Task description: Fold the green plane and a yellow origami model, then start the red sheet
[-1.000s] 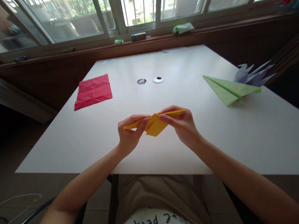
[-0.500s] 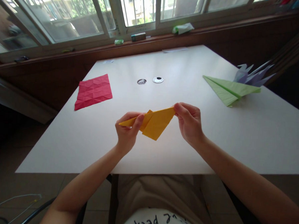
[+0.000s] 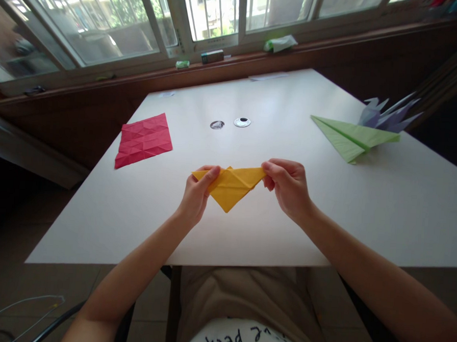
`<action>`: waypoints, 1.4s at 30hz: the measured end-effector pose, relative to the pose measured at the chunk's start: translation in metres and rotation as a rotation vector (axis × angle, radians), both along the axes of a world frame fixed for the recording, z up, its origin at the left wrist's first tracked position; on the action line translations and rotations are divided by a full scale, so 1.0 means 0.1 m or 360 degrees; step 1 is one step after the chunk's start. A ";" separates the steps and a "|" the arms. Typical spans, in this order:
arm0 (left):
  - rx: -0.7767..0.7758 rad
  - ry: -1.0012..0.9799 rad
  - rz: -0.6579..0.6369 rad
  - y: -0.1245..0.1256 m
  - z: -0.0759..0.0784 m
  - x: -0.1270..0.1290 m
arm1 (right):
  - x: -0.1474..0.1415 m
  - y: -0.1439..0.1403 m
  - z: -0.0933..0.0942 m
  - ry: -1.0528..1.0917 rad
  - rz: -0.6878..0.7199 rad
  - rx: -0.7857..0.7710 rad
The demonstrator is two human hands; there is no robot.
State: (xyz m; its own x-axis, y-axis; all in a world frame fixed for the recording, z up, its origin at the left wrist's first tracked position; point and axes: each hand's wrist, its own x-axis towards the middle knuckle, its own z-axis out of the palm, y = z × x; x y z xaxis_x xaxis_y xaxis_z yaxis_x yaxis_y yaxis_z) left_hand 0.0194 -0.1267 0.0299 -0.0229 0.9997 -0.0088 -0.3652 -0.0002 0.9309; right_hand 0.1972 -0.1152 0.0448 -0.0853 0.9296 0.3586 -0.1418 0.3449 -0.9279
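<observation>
Yellow folded paper (image 3: 231, 185) hangs above the white worktop (image 3: 277, 117), a downward-pointing triangle; my left hand (image 3: 197, 196) pinches its left corner, my right hand (image 3: 289, 187) its right; green paper plane (image 3: 349, 136) far right

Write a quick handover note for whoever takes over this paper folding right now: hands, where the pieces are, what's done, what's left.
Left hand: pinches the left tip of the yellow folded paper.
Right hand: pinches its right tip; the paper is held above the white table, point down.
Done: green paper plane and purple folded piece sit at the right.
Left: the yellow piece is only partly folded; the creased red sheet lies flat at the left, untouched.
</observation>
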 end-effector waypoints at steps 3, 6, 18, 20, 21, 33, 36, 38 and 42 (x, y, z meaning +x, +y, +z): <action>-0.0001 0.0117 0.0023 0.00 -0.01 0.00 | 0.01 0.01 0.03 -0.0190 -0.0079 -0.0005; 0.0062 0.0254 0.0141 -0.01 0.00 0.01 | 0.02 0.04 0.05 -0.0373 -0.0029 -0.0121; -0.0051 0.0378 0.0026 -0.01 -0.03 0.02 | -0.03 0.06 -0.04 -0.0508 0.0171 -0.0201; -0.0078 0.0415 0.0015 -0.01 -0.02 0.02 | -0.03 0.07 -0.06 -0.0532 0.0253 -0.0264; -0.0085 0.0440 -0.0007 -0.02 -0.02 0.02 | -0.03 0.07 -0.07 -0.0554 0.0313 -0.0313; -0.0068 0.0318 -0.0063 0.01 -0.04 0.03 | -0.01 0.11 -0.09 -0.0550 0.0331 -0.0409; -0.0045 0.0318 -0.0009 0.00 -0.04 0.04 | 0.01 0.11 -0.09 -0.0637 0.0430 -0.0413; -0.0047 0.0313 -0.0030 0.00 -0.03 0.04 | 0.00 0.11 -0.10 -0.0657 0.0460 -0.0410; -0.0054 0.0339 -0.0121 0.01 -0.04 0.03 | -0.02 0.10 -0.11 -0.0680 0.0370 -0.0360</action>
State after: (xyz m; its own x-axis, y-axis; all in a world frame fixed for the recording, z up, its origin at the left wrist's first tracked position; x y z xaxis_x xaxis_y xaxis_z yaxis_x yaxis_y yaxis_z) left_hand 0.0219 -0.1261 0.0256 0.0478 0.9978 -0.0454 -0.1583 0.0524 0.9860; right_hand 0.1949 -0.1051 0.0341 -0.3927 0.9188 0.0400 0.2160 0.1344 -0.9671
